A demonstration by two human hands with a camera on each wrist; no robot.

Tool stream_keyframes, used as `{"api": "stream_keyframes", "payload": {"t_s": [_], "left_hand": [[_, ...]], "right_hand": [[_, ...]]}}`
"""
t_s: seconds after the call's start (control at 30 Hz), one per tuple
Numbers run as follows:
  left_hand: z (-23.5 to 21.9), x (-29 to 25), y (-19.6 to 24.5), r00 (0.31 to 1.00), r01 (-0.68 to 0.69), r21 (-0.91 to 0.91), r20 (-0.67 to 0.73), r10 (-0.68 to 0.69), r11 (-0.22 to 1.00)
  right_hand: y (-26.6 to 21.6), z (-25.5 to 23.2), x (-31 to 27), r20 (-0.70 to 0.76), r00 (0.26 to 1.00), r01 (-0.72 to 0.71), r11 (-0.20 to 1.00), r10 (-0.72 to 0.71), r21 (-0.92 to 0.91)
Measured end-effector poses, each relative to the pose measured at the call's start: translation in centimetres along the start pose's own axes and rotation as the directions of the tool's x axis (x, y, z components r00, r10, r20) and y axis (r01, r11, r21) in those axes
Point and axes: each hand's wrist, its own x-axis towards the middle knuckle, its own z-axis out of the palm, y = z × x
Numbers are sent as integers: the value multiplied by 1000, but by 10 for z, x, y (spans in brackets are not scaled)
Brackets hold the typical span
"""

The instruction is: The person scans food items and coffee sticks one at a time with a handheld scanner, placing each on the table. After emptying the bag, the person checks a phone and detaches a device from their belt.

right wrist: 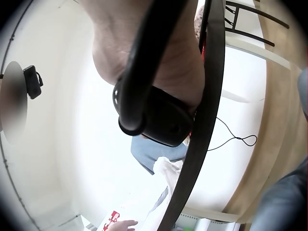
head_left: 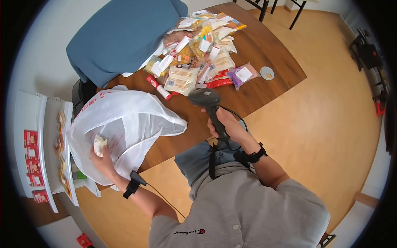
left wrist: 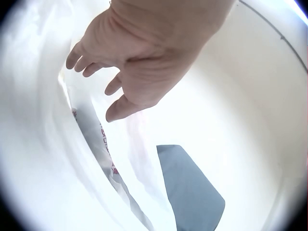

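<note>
My right hand grips the handle of a black barcode scanner, its head over the table's front edge. The right wrist view shows the scanner's dark handle end and thick cable below the palm. My left hand reaches into the mouth of a large white plastic bag with red print. A small cream-white crumpled thing shows at its fingertips. Seen by the left wrist camera, the left hand has its fingers spread and loosely bent, beside the bag's folds.
Many snack packets lie piled at the back of the brown table. A purple packet and a small white dish lie right of them. A blue cloth-covered chair back stands behind; white shelves hold boxes at left.
</note>
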Motion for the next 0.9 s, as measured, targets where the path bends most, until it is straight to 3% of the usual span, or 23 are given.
{"api": "stream_keyframes", "payload": {"t_s": [0.07,0.1,0.17,0.2,0.23,0.3,0.33,0.43,0.5,0.53,0.57,0.7,0.9], "left_hand": [[7,-11,43,997,-45,125,-61,53,991],[17,-23,76,984,-97,38,-150,102,995],[40,-44,132,990,-118,-418,17,137,901],[49,-56,172,970,-132,-537,105,221,833],[53,-65,214,937,-89,-573,230,264,814],[76,-71,258,863,-114,-599,335,378,792],[90,-67,268,824,-156,-577,372,428,802],[130,-55,278,799,-100,-516,467,377,851],[144,-49,281,792,-124,-521,461,400,845],[143,-47,286,786,-142,-537,450,424,832],[134,-43,296,733,79,-476,623,273,876],[145,-45,291,729,43,-568,581,363,822],[136,-44,296,592,128,-552,709,383,824]], "right_hand": [[0,-2,-1,26,999,20,1000,-20,-12],[2,-3,-2,17,1000,22,1000,-21,-9],[3,-5,-4,18,999,30,1000,-30,5],[3,-5,-5,25,1000,18,1000,-18,0],[5,-5,-5,16,999,31,999,-31,19],[6,-4,-5,22,999,31,999,-31,36],[7,-5,-5,22,999,37,999,-37,22],[9,-7,-6,19,998,58,998,-58,23],[11,-8,-7,13,997,69,996,-70,49],[11,-9,-7,14,998,67,996,-68,54],[9,-9,-6,14,998,65,996,-66,57],[4,-6,-2,3,999,33,999,-33,4],[8,-13,-2,44,998,45,994,-49,96]]}}
